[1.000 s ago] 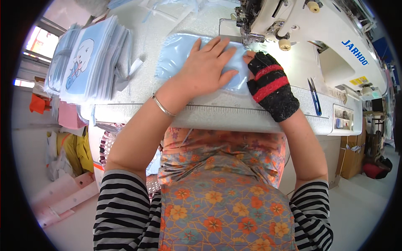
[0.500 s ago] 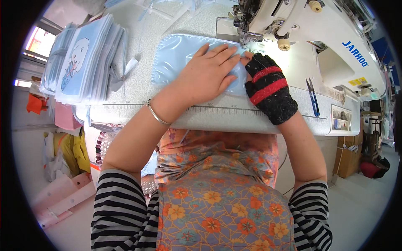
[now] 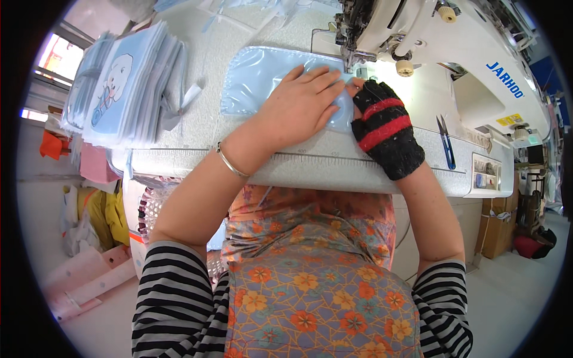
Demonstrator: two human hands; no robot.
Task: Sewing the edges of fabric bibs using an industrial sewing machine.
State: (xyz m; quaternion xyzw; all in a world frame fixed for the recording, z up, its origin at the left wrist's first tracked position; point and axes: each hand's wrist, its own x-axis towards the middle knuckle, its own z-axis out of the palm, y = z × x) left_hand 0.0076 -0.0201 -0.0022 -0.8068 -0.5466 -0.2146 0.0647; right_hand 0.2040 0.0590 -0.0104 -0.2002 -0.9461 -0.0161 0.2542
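A light blue, glossy plastic pouch (image 3: 253, 77) with a stitched-looking edge lies flat on the sewing machine's table. Its right end reaches the presser foot (image 3: 353, 59) of a white sewing machine (image 3: 477, 56). My left hand (image 3: 301, 104), bare with a bangle at the wrist, rests palm down on the pouch, fingers stretched out. My right hand (image 3: 385, 128) wears a black fingerless glove with red stripes. Its bent fingers grip the pouch's right edge beside the presser foot; the glove partly hides them.
On the left stands a stack of blue and clear pouches (image 3: 128, 89) with an animal print. Blue-handled thread snips (image 3: 446, 143) lie to the right, near a small compartment (image 3: 487, 173) in the table. A ruler strip (image 3: 298, 160) runs along the front edge. Pale scraps (image 3: 239, 24) lie at the back.
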